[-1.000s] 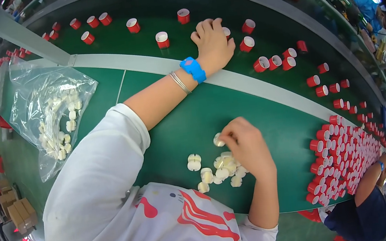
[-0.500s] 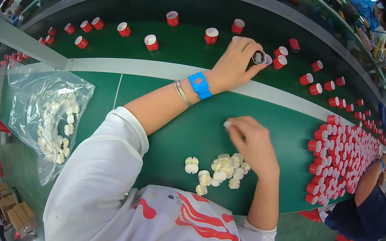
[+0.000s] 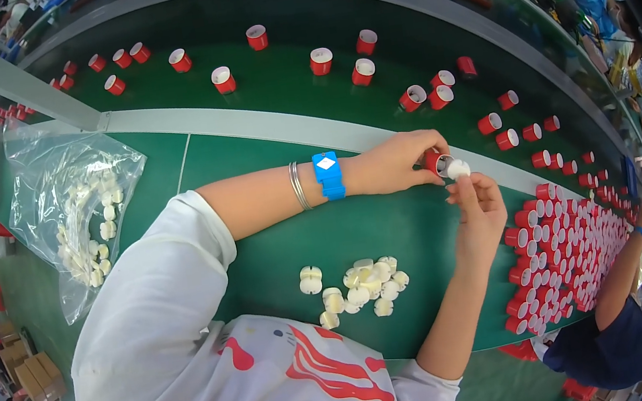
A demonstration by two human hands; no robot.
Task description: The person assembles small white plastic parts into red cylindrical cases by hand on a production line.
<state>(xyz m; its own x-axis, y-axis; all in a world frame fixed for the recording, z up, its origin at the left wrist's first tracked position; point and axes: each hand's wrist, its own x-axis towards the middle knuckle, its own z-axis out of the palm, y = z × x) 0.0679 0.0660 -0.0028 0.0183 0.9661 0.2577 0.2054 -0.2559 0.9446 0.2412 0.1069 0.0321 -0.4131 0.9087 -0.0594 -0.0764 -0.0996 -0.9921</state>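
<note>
My left hand has a small red cup between thumb and fingers, tilted with its open mouth toward the right. At that mouth, my right hand pinches a round white notched piece. The piece overlaps the cup's rim; whether any of it is inside, I cannot tell. Below the hands, a loose pile of similar cream-white pieces lies on the green table.
Beyond the grey rail, several red cups stand on a dark green belt. A clear plastic bag of white pieces lies left. Massed red cups cover the right side, beside a co-worker's arm.
My left hand has come back from the belt side with a cup. My right hand has risen up and rightward, bringing the white piece to it. The belt cups appear farther left.
</note>
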